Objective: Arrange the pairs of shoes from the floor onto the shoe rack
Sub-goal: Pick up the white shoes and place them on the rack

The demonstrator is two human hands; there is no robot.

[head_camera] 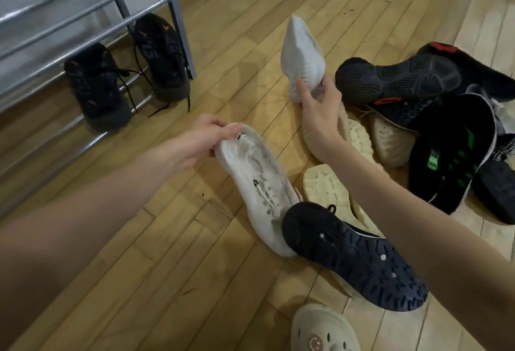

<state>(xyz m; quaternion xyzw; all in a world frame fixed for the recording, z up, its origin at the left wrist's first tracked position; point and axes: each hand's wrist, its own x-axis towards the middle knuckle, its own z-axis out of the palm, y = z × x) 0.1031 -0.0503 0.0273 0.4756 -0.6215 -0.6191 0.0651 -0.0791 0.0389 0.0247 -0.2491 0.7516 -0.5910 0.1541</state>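
The shoe rack (83, 13) stands up and to my left, its metal bars running slantwise, with one black pair (126, 72) already sitting on its lowest rails. The heap of loose shoes (434, 127) lies to my right on the wooden floor (223, 30), most of them sole-up. So the carry ahead goes leftward and away from me, and my left side is the nearer one to the rack.

My left hand (199, 141) has its fingers curled on the heel end of a white sneaker (262, 183), whose long axis runs from my hand down toward me; its toe is tucked against a dark blue shoe (354, 256) lying sole-up. My right hand (320, 116) is clamped on the heel of the other white sneaker (302, 55), which stands lifted with its toe pointing away, clear of the heap (this looks like the mate).

I judge both need turning toe-first toward the rack, the left shoe going in first, the right crossing over after
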